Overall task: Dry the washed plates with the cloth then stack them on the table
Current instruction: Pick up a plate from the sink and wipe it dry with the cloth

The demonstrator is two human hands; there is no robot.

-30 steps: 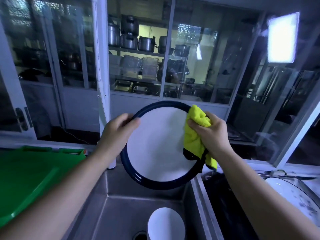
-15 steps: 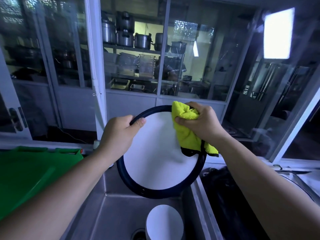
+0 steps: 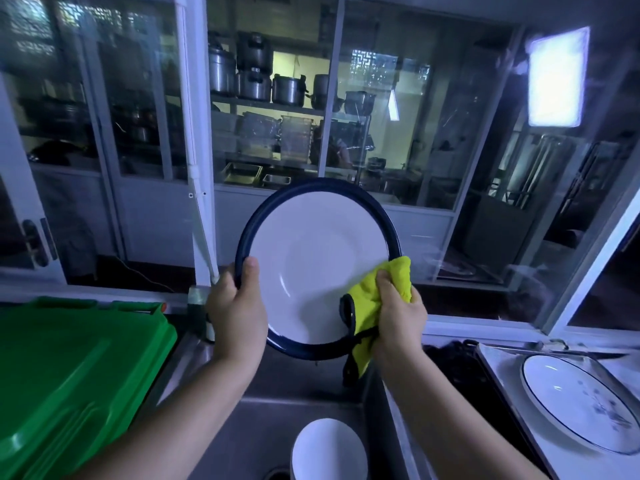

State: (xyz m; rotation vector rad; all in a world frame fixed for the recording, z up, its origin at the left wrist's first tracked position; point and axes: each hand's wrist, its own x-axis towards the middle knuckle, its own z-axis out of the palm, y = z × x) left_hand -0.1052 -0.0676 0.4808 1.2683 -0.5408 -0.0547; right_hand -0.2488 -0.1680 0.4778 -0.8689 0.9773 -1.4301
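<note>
1. Far left, a green plastic lid (image 3: 69, 375) slopes toward me, glossy and ribbed. Its right edge runs close beside the left forearm.
2. A white pipe (image 3: 199, 188) comes down the window frame and ends just left of the plate's rim, near the left hand.
3. The left hand (image 3: 239, 306) grips the plate at its lower-left rim. The thumb is curled over the front face and the fingers are hidden behind.
4. The plate (image 3: 311, 258) is held up on edge over the steel sink (image 3: 249, 441), face toward me, in front of the window glass. It is round, smooth and white, with a raised dark blue rim and a shallow centre well catching a small glint. Its upper half stands free in the air, and below it there is open space down to the basin.
5. A yellow cloth (image 3: 375, 292), fluffy with dark trim, presses on the plate's lower-right rim. Its tail hangs past the edge.
6. The right hand (image 3: 398, 317) is clenched round the bunched cloth.
7. Low in the sink stands a plain white dish (image 3: 329, 448), cut off by the frame's bottom.
8. Far right, a patterned plate (image 3: 575, 400), white with a thin blue line and blue sprigs, lies flat on a pale surface, well apart from both hands.
</note>
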